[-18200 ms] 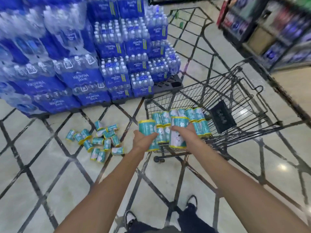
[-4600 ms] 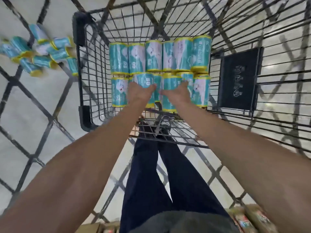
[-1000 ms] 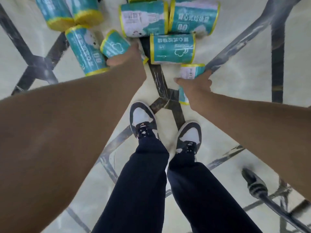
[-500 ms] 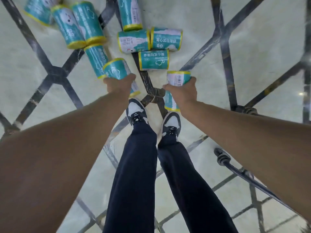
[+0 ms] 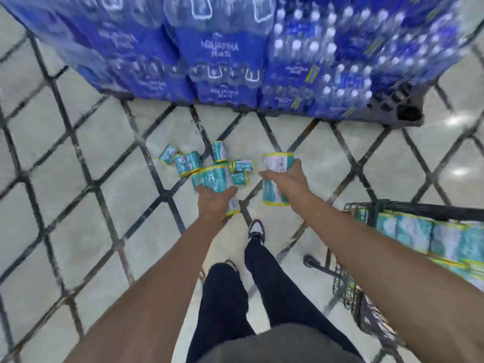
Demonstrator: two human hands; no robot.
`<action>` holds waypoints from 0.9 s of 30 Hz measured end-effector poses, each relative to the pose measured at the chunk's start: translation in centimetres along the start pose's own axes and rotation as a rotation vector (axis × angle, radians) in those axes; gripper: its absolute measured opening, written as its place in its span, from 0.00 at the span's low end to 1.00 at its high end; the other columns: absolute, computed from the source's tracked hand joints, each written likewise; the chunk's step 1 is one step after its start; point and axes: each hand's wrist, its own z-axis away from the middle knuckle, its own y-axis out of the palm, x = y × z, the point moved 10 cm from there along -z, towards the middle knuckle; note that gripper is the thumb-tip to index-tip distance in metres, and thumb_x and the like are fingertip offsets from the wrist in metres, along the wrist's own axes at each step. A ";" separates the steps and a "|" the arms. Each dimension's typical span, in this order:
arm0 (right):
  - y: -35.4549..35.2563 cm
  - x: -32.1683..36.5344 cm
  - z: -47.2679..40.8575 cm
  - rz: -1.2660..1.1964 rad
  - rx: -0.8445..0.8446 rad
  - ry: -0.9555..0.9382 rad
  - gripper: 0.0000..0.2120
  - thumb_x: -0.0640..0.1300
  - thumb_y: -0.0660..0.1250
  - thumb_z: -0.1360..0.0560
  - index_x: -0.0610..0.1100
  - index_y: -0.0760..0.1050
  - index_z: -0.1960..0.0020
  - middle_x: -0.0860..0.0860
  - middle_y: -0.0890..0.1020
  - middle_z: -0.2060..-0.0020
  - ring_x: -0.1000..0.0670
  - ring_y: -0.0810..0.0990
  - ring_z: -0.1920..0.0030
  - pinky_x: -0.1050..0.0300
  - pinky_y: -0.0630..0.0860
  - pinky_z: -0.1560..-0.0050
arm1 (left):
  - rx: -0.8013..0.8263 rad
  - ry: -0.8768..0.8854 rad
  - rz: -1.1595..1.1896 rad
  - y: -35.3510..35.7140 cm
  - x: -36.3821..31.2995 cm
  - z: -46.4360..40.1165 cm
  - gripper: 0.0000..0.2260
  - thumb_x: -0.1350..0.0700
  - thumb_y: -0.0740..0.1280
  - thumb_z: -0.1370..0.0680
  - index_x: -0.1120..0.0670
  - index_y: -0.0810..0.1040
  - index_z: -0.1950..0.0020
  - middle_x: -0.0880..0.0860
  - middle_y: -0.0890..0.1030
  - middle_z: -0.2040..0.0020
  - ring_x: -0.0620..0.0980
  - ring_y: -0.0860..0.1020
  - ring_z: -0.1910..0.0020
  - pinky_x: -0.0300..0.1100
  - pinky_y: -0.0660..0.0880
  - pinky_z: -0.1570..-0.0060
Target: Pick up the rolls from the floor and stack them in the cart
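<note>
Item, in transit: my left hand (image 5: 214,203) wraps one roll (image 5: 218,183) with fingers curled under it, and my right hand (image 5: 286,179) clamps a second roll (image 5: 275,179) around its middle, both lifted off the floor (image 5: 78,205). To do this well I judge I should swing both to my right, keep them level and set them snug against the rows in the cart (image 5: 408,208). Remaining stock: loose rolls (image 5: 193,161) lie on the tiles just beyond my left fingertips.
</note>
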 end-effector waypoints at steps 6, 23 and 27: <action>-7.7 0.3 11.2 -0.114 0.063 -0.051 0.33 0.44 0.84 0.36 0.45 0.68 0.39 0.49 0.81 0.49 0.47 0.83 0.49 0.47 0.81 0.45 | -0.023 0.166 -0.021 -2.0 -2.2 11.2 0.32 0.50 0.80 0.30 0.57 0.66 0.34 0.56 0.78 0.39 0.54 0.78 0.44 0.46 0.76 0.48; -36.7 -19.9 22.7 -0.261 -0.073 0.010 0.53 0.51 0.81 0.31 0.45 0.51 0.18 0.46 0.66 0.23 0.42 0.67 0.26 0.50 0.70 0.32 | 0.207 0.279 -0.120 19.5 9.0 34.9 0.33 0.48 0.81 0.34 0.58 0.70 0.36 0.56 0.82 0.46 0.50 0.82 0.53 0.40 0.79 0.58; -43.9 -24.7 20.9 -0.261 -0.059 0.062 0.52 0.50 0.79 0.29 0.46 0.48 0.18 0.45 0.63 0.21 0.40 0.65 0.24 0.47 0.69 0.35 | 0.203 0.258 -0.170 27.9 11.6 37.9 0.27 0.51 0.78 0.27 0.57 0.66 0.37 0.55 0.78 0.45 0.53 0.79 0.48 0.39 0.74 0.60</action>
